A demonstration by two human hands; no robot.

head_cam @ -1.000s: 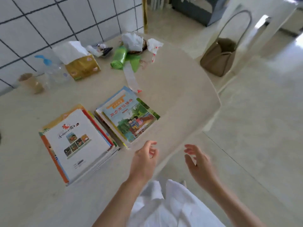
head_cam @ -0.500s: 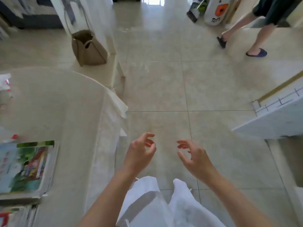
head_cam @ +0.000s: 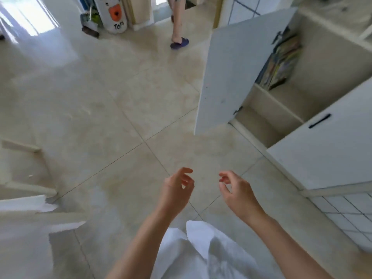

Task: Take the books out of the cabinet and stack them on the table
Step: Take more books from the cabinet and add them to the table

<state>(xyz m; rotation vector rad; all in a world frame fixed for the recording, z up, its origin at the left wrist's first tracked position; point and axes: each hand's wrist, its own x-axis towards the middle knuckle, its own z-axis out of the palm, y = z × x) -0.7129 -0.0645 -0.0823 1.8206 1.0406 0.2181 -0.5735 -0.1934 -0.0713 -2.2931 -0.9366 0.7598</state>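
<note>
A white cabinet (head_cam: 330, 63) stands at the upper right with its left door (head_cam: 231, 69) swung wide open. Several colourful books (head_cam: 279, 61) lean together on its upper shelf, against the left wall. The shelf below them looks bare. My left hand (head_cam: 177, 190) and my right hand (head_cam: 235, 190) hover side by side over the tiled floor, low in the middle of the view, well short of the cabinet. Both hold nothing, with fingers loosely curled and apart. Only the table's pale edge (head_cam: 22, 206) shows at the lower left; the stacked books are out of view.
A second cabinet door (head_cam: 322, 150) with a black handle stands closed on the right. Another person's leg in a dark slipper (head_cam: 179, 42) is at the top centre, beside a white bin with an orange mark (head_cam: 112, 15). Beige floor tiles lie between me and the cabinet.
My view has swung right, away from the table and its stacked books, and the open cabinet has come into sight. Both hands stayed empty in front of me.
</note>
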